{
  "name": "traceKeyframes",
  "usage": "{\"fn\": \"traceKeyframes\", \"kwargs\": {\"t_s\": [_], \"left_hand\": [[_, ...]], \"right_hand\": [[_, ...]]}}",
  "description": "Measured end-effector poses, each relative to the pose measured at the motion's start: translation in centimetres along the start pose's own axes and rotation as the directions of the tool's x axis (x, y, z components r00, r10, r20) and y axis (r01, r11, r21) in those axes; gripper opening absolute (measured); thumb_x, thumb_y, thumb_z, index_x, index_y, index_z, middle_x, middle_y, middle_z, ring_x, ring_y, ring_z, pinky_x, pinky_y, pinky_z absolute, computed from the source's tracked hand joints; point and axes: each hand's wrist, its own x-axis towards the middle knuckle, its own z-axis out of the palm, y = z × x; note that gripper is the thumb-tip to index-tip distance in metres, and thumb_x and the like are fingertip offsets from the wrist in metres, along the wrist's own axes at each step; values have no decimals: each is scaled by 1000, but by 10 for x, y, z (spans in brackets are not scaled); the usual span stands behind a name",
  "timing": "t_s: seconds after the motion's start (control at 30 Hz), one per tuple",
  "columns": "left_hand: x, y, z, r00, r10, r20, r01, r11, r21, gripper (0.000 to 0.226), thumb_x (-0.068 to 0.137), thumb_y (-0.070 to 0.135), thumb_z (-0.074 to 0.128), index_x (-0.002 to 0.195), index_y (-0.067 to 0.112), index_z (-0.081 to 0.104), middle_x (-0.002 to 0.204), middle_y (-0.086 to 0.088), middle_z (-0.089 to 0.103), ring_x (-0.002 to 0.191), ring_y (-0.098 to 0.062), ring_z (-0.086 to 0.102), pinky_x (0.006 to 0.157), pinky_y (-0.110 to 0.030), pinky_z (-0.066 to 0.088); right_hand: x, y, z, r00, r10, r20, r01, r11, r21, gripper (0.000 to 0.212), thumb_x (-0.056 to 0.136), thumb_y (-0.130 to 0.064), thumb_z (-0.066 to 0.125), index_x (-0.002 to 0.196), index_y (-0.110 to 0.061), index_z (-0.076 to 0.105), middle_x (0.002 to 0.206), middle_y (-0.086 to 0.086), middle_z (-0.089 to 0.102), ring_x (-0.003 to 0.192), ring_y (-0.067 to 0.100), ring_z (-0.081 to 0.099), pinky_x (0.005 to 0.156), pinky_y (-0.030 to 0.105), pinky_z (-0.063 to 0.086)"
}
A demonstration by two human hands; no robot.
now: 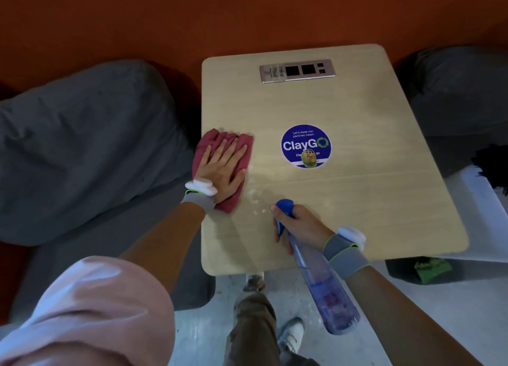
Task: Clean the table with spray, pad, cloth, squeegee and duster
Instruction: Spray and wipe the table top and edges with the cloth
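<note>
Left hand (220, 165) lies flat, fingers (233, 149) straight, pressing the red cloth (204, 145) at the bench's (357, 200) left edge. Right hand (299, 225) grips the spray bottle (327, 288), lower centre, fingers curled round its neck.

On the round blue sticker (306, 145) on the table (357, 200) we read "Let's keep our pantries clean" and "ClayGO"; beneath, partly covered, only "Cle" and "go"

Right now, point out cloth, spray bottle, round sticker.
cloth (210, 141): head view, uncovered far-left corner.
spray bottle (327, 291): head view, clear body.
round sticker (306, 145): head view, blue middle.
</note>
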Motion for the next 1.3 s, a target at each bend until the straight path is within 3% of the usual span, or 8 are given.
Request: {"fn": "traceKeyframes", "kwargs": {"t_s": [0.17,0.3,0.4,0.5,0.63,0.77,0.87,1.3], "left_hand": [[-42,29,-3,999,2,35,-2,1000,7,62,95,53,21,152,32,13,159,5,16,147,-19,12,118,-47,6],[-94,73,-7,989,115,93,-114,993,-18,62,95,53,22,152,31,9,160,5,10,148,-19,7,118,-50,8],[-140,102,-5,961,249,119,-246,968,-38,56,96,50,26,149,30,21,157,5,22,147,-21,12,116,-51,10],[-162,99,-3,891,431,143,-432,901,-27,48,98,48,28,145,39,28,154,8,31,146,-22,17,114,-53,12],[-138,78,-2,835,533,138,-530,846,-60,46,97,54,29,143,46,31,156,11,24,148,-20,7,116,-54,6],[-73,60,-3,876,453,162,-452,891,-48,56,89,66,31,142,45,30,157,7,20,147,-26,14,113,-59,14],[-14,41,-7,926,338,170,-340,940,-17,59,90,69,24,145,51,12,160,10,7,148,-20,2,117,-53,3],[237,-63,-8,998,9,55,-6,999,-52,56,93,59,21,147,50,8,159,13,11,147,-18,10,116,-50,8]], "right_hand": [[-11,3,3,1000,-31,-4,31,999,-19,53,100,-44,45,67,-3,52,61,16,65,34,24,53,42,26,46],[-25,5,4,992,-112,-52,109,992,-61,56,101,-42,43,63,-3,57,58,9,67,40,3,53,54,13,41],[-28,9,6,987,-124,-104,116,990,-81,53,100,-42,46,60,-8,56,42,-7,55,44,1,52,63,20,41],[-29,12,6,993,-94,-66,92,995,-27,55,98,-48,46,67,-3,57,63,14,68,44,21,60,60,29,52],[-28,5,-1,996,-82,-41,82,997,7,56,99,-43,44,68,0,59,66,20,68,43,17,60,58,30,51],[-7,-2,-17,998,-53,-29,55,996,74,53,100,-43,44,71,0,56,68,23,66,36,23,55,44,22,46],[12,-11,-29,999,-10,-34,13,994,109,50,100,-44,44,76,-1,53,63,17,66,34,28,51,39,27,45],[122,-74,-96,993,84,-85,-69,984,163,53,98,-49,43,75,-2,53,68,19,66,35,27,50,41,26,44]]}}
